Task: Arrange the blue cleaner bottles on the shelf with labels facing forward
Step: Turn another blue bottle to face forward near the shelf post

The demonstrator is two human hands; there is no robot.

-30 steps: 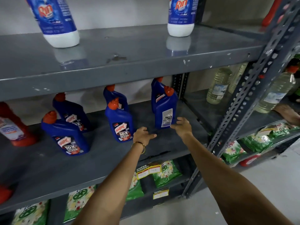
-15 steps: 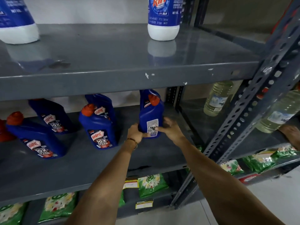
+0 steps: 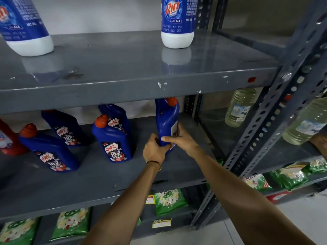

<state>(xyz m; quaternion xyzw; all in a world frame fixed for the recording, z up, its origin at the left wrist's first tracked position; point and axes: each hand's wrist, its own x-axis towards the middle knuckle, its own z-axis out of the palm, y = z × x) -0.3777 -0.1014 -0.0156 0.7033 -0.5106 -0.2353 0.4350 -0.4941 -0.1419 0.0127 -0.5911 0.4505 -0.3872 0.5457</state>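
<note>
Several blue cleaner bottles with red caps stand on the grey middle shelf point(image 3: 88, 183). Both hands grip the rightmost blue bottle point(image 3: 166, 121): my left hand point(image 3: 155, 149) wraps its base from the left, my right hand point(image 3: 180, 138) holds its right side over a white back label. Its plain blue side faces me. To the left, a front bottle point(image 3: 113, 138) shows its label forward, with another bottle point(image 3: 117, 114) behind it. Further left stand a front bottle point(image 3: 49, 151) and a rear one point(image 3: 63, 128), labels forward.
A red bottle point(image 3: 8, 140) stands at the far left. Two blue-and-white bottles point(image 3: 177, 20) sit on the upper shelf. Clear oil bottles point(image 3: 239, 106) fill the neighbouring rack right of the perforated post point(image 3: 261, 124). Green packets point(image 3: 169, 200) lie on the lower shelf.
Both hands reached in from the shelf front and closed on the rightmost blue bottle. It has turned, so its white back label now points right and a plain side faces me.
</note>
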